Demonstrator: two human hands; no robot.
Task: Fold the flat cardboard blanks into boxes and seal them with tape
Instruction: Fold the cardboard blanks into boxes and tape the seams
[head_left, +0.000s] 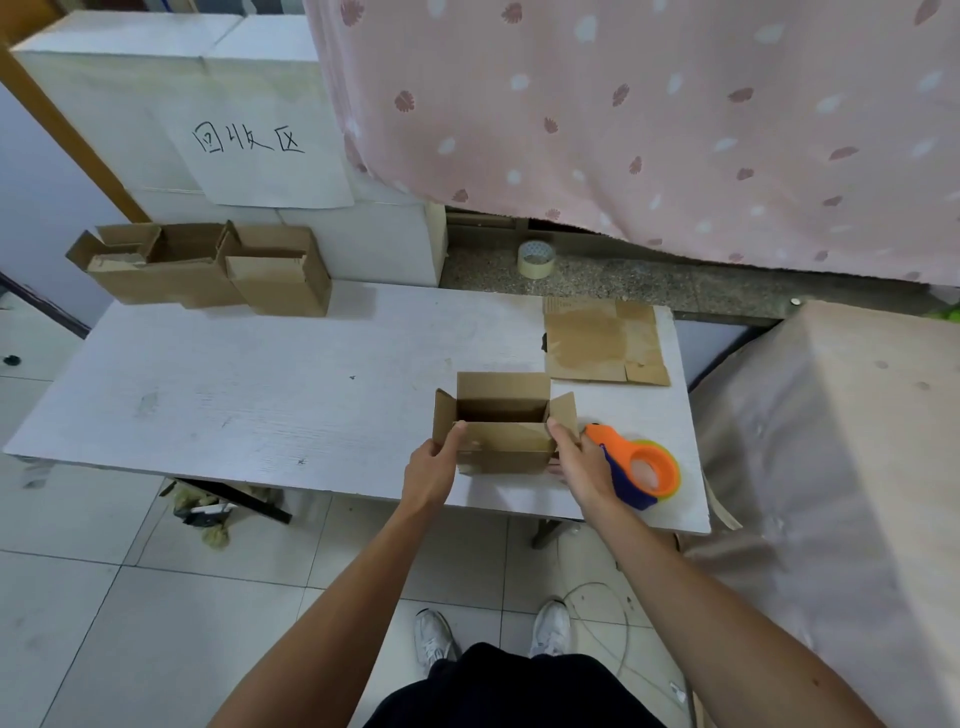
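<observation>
Fingers (453, 440) of the left hand (434, 467) curl round the near left corner of the box (501, 447), thumb on the top edge. The right hand (582, 467) grips the near right corner the same way, thumb on the rim and its other fingers mostly hidden behind the side. The box stands upright on the desk (260, 389), close to the front edge and right of centre. Its top is open, the back flap standing up and the two side flaps angled outward.

Just beside the right hand lies an orange and blue tape dispenser (641, 470), touching the desk near the front right corner. Behind the box, apart from it, a flat cardboard blank (605, 340) lies at the back right of the desk. A roll of tape (536, 258) stands on the stone ledge (675, 286) beyond it. At the back left sit several open boxes (208, 270), against a white block bearing a handwritten sheet of paper (260, 156). A pink patterned curtain (623, 130) hangs over the ledge.
</observation>
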